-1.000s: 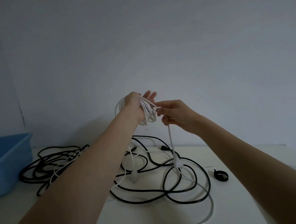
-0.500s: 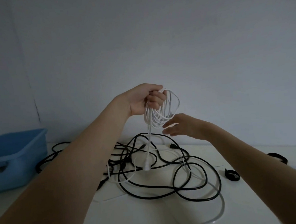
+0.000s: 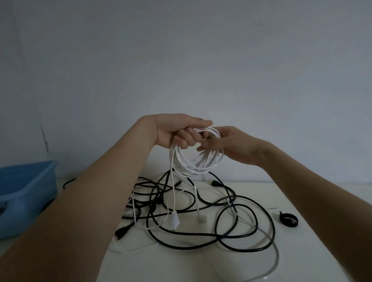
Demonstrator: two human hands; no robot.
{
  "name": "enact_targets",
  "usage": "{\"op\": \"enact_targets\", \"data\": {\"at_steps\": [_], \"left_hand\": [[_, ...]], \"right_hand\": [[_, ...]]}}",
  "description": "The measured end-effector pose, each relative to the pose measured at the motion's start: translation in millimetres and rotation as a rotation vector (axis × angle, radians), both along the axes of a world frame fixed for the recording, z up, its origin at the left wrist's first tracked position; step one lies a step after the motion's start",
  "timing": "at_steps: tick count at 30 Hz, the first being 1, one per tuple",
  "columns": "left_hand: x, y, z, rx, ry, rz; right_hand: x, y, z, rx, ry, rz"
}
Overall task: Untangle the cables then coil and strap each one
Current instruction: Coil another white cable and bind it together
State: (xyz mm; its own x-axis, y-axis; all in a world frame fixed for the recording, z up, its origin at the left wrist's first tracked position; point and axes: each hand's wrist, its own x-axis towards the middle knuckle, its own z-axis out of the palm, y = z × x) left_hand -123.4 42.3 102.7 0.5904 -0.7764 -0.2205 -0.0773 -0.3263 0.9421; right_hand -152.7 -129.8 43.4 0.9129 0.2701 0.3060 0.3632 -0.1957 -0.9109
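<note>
The white table fills the near part of the view, dim and smooth, with both bare forearms reaching out over it. A loose tangle of black cables sprawls across the table's middle, and one pale cable curves round the tangle's near right edge. Within the tangle lie two white plugs, one hanging at the end of a strand and one just right of it. A small black strap lies rolled in a ring to the right of the tangle, apart from it. Left of the tangle, at the table's edge, stands a blue plastic bin. Above the tangle the left hand holds a white cable coil with its fingers curled round the top of the loops, and a loose end drops from the coil down to the tangle. The right hand is at the coil's right side, fingers loosely bent against the loops; whether it actually grips them cannot be told. Behind the tangle the table ends at a plain grey wall, with a thin dark crack running above the bin.
</note>
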Motion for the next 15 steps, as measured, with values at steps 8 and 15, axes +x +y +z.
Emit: {"op": "enact_targets", "data": {"at_steps": [8,15], "left_hand": [[6,-16,-7,-0.165,-0.208,0.297],[17,-18,-20,-0.283,-0.252,0.418]], "right_hand": [[-19,25,-10,0.731,0.248,0.083],[-4,39,1,0.786,0.205,-0.221]]}}
